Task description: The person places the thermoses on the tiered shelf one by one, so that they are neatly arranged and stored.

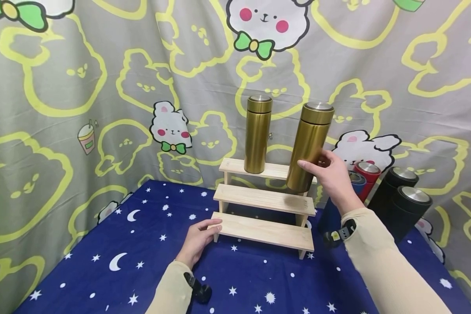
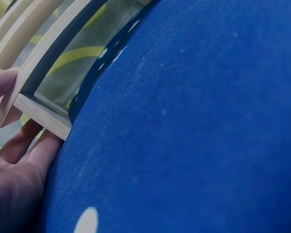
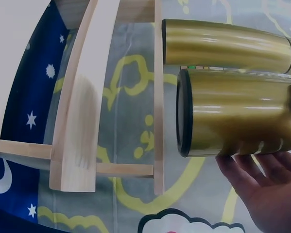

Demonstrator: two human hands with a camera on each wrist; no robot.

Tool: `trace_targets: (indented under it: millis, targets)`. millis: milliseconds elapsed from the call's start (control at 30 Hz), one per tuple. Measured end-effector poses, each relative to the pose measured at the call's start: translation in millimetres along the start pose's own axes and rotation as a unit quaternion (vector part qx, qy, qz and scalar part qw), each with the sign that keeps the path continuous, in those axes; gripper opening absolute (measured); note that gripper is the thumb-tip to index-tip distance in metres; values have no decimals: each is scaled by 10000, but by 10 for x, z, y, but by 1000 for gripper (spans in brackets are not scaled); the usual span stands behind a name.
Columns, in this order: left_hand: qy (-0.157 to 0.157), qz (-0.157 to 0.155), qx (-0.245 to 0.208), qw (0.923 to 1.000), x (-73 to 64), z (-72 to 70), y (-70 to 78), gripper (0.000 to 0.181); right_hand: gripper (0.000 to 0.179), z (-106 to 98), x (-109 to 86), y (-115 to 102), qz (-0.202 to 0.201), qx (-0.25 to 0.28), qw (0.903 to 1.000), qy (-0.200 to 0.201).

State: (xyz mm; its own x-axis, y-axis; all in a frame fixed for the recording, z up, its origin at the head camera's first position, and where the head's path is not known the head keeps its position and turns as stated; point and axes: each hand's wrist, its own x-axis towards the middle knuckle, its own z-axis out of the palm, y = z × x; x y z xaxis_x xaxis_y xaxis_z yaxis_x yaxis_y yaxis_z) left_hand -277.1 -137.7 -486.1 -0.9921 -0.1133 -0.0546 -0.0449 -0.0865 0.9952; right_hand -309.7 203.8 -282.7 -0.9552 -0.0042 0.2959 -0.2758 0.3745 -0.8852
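While the right grip [image 1: 333, 176] is closed round a gold flask [image 1: 308, 146], tilted and raised near the right end of the top step [image 1: 276, 171] of a wooden rack [image 1: 259, 197], the left grip [image 1: 198, 241] pinches the left end of the lowest step [image 1: 264, 230], thumb above. A second gold flask [image 1: 257, 141] stands upright on the top step. Right of the rack are one red flask [image 1: 366, 175], one blue flask [image 1: 359, 186] and two black flasks [image 1: 405, 213]; a patterned blue cloth [image 1: 161, 226] covers the worktop
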Motion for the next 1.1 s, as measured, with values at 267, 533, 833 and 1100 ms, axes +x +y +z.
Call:
trace_targets:
  millis: [267, 533, 833, 1100]
  targets:
    - [-21, -20, -27, 10000, 1, -3, 3, 29, 82, 49, 109, 12, -31, 283, 9996, 18]
    - [-7, -14, 0, 10000, 0, -5, 4, 29, 78, 54, 270, 54, -145, 366, 9991, 151]
    - [-38, -44, -36, 10000, 4, -8, -3, 30, 81, 66, 395, 103, -21, 539, 9983, 226]
    - [-29, -57, 95, 9999, -2, -10, 10, 30, 83, 90, 481, 127, 100, 828, 9959, 349]
